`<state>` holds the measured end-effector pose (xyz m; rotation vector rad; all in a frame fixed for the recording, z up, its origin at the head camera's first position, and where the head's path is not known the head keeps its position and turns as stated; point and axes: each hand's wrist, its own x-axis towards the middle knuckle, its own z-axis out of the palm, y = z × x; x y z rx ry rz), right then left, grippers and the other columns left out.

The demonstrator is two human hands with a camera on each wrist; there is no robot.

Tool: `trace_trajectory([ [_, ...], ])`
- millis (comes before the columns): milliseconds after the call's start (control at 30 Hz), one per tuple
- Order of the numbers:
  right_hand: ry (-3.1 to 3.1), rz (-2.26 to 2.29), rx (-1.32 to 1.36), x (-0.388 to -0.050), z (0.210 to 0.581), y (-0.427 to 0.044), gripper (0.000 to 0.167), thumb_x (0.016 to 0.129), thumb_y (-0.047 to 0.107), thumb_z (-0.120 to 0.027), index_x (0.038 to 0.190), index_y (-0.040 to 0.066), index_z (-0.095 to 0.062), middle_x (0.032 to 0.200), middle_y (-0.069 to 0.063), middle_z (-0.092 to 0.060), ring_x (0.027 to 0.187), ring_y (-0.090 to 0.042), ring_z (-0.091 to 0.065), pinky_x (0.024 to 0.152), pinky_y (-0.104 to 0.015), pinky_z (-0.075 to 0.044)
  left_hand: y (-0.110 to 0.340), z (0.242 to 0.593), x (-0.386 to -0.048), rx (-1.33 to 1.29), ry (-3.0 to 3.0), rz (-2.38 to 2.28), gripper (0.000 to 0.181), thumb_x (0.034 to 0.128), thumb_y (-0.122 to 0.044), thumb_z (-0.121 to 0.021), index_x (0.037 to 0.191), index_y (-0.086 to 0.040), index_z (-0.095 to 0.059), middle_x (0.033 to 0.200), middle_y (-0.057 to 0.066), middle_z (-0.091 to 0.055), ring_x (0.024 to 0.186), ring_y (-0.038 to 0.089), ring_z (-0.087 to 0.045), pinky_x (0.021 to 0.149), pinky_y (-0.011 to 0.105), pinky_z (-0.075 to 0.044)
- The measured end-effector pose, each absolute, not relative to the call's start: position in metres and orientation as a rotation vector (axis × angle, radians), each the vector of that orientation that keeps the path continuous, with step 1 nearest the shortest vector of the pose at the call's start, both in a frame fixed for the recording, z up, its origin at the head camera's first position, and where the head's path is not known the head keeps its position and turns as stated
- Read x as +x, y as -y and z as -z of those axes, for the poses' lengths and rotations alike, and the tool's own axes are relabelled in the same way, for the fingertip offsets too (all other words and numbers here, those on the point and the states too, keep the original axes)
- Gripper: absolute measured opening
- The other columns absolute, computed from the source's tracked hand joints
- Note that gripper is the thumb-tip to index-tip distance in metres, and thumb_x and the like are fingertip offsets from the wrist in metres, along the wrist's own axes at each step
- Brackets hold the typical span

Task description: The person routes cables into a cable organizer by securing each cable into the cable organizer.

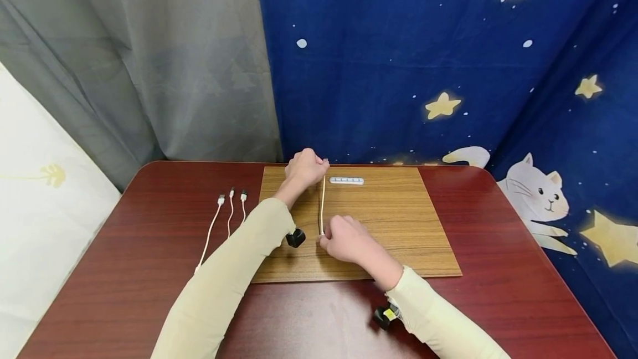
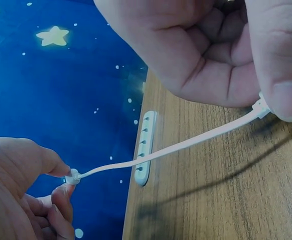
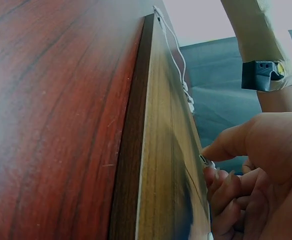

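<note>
A short white charging cable is stretched between my hands, above a wood-grain board and casting a shadow on it. My left hand pinches its far end by the plug. The near end is pinched between thumb and fingers of my right hand; in the right wrist view the tip of its plug shows. Beside the cable, close to the board's far edge, lies a white cable-holder strip with several slots. Seen in the left wrist view, the cable crosses in front of this strip.
Several white cables lie on the dark red table left of the board, plugs toward the back. My left sleeve partly covers them. Grey and blue curtains hang behind the table's far edge.
</note>
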<state>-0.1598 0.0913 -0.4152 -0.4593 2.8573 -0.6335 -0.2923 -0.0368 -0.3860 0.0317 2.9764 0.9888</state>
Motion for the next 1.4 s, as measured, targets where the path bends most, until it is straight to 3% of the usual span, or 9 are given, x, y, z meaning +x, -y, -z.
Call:
trace_trajectory([
  [267,-2.828,0.617,-0.418,-0.163,0.414,-0.094,0.039,0.092,0.032,-0.073,0.062,0.017,-0.054,0.058,0.003,-0.047,0.054,-0.015,-0.047,0.052,-0.034,-0.039,0.035,0.392,-0.295,0.017,-2.957,-0.991,0.042,0.0989,-0.035,-0.062,0.062,-0.016,-0.056,0.070,0.002,-0.054,0.069,0.023,-0.057,0.064,0.037,-0.039],
  [600,-2.813,0.613,-0.385,-0.167,0.409,-0.095,0.039,0.092,0.031,-0.073,0.060,0.017,-0.055,0.058,0.002,-0.049,0.054,-0.015,-0.048,0.052,-0.035,-0.040,0.034,0.392,-0.300,-0.029,-2.971,-0.976,0.037,0.0983,-0.036,-0.062,0.066,-0.017,-0.060,0.078,0.002,-0.060,0.074,0.023,-0.060,0.068,0.040,-0.044],
  [900,-2.821,0.597,-0.358,-0.169,0.408,-0.092,0.045,0.093,0.031,-0.071,0.055,0.017,-0.051,0.053,0.004,-0.041,0.050,-0.015,-0.044,0.051,-0.035,-0.037,0.030,0.392,-0.302,-0.060,-2.969,-0.967,0.045,0.0983,-0.035,-0.061,0.058,-0.018,-0.051,0.067,0.001,-0.052,0.070,0.024,-0.059,0.064,0.038,-0.041],
  [1200,-2.820,0.509,-0.330,-0.170,0.404,-0.096,0.046,0.094,0.030,-0.070,0.055,0.016,-0.050,0.055,0.001,-0.042,0.052,-0.017,-0.046,0.052,-0.036,-0.038,0.023,0.397,-0.305,-0.063,-2.966,-0.901,0.043,0.0998,-0.036,-0.059,0.062,-0.018,-0.055,0.069,0.003,-0.057,0.071,0.025,-0.060,0.064,0.040,-0.045],
  [1400,-2.795,0.474,-0.306,-0.171,0.403,-0.098,0.045,0.095,0.030,-0.069,0.056,0.016,-0.051,0.054,0.001,-0.043,0.053,-0.018,-0.048,0.054,-0.037,-0.040,0.020,0.402,-0.306,-0.063,-2.954,-0.897,0.044,0.1003,-0.036,-0.059,0.060,-0.017,-0.052,0.063,0.001,-0.052,0.067,0.024,-0.059,0.061,0.038,-0.043],
])
